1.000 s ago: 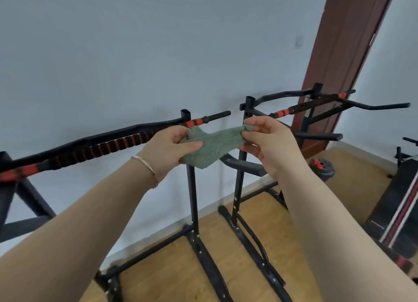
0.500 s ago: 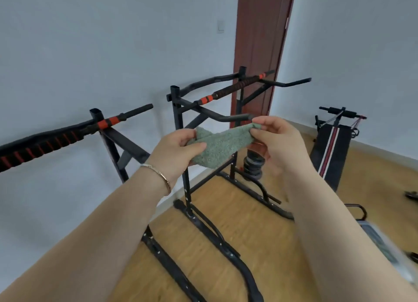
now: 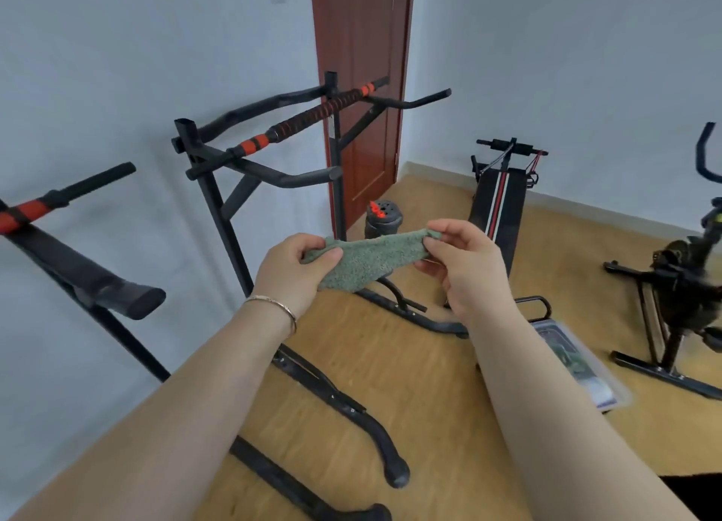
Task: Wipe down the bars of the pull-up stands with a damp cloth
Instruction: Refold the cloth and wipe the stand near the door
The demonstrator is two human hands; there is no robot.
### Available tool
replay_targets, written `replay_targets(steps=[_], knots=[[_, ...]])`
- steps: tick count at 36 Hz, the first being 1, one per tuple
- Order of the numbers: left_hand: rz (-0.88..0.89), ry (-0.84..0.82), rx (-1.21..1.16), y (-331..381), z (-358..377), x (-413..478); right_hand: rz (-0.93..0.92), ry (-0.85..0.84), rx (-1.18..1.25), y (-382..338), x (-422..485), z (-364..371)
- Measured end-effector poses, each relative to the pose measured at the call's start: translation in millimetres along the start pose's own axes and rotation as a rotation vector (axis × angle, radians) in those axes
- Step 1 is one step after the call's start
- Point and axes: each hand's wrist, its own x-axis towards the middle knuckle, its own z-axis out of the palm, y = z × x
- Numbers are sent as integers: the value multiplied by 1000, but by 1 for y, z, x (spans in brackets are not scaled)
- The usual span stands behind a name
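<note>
Green cloth [image 3: 371,261] stretched left-right between left hand [image 3: 291,274] and right hand [image 3: 465,264]

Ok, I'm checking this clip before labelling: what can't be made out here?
Head view:
1. Left pull-up stand: cut off by the left edge.
2. Cloth: ends covered by the left hand and right hand; dampness not visible.
3. Exercise bike: blurred, cut by the right edge.
4. Flat pack on the floor: blurred, partly behind the right forearm.

Forearms [image 3: 203,399] rise from 7 and 5 o'clock. The left hand [image 3: 291,276] and the right hand [image 3: 465,270], side by side at centre, each pinch one end of the cloth [image 3: 371,259].
</note>
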Motion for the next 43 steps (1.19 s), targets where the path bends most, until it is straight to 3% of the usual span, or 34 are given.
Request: replay_targets(steps=[4,9,20,34,43], knots=[[34,-21,77,-4,4,17,-7,40,-63,5,12,4],[20,-79,-7,-20,6,46,-65,90,-238,15,27,18],[76,-161,-32,-38,7,89,-61,157,-289,20,60,46],[64,-114,-9,-42,14,127,-27,118,-227,30,127,69],[28,-46,114,-42,78,167,-57,-30,-233,45,223,48]])
